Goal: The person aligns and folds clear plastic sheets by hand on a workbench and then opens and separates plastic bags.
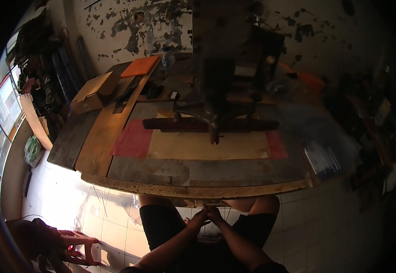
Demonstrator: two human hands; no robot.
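My left hand and my right hand meet between my knees, just below the front edge of the workbench. Their fingers look folded against each other, and nothing shows in either one. Dim light hides the finer finger detail. Above them on the bench lies a pale yellow sheet with a red piece at its left end and another red piece at its right. A dark press-like machine stands over the sheet, its long horizontal bar crossing above it.
A cardboard box and an orange sheet sit at the back left, near a clear bottle. Clear plastic lies at the right. A red stool stands on the tiled floor at lower left.
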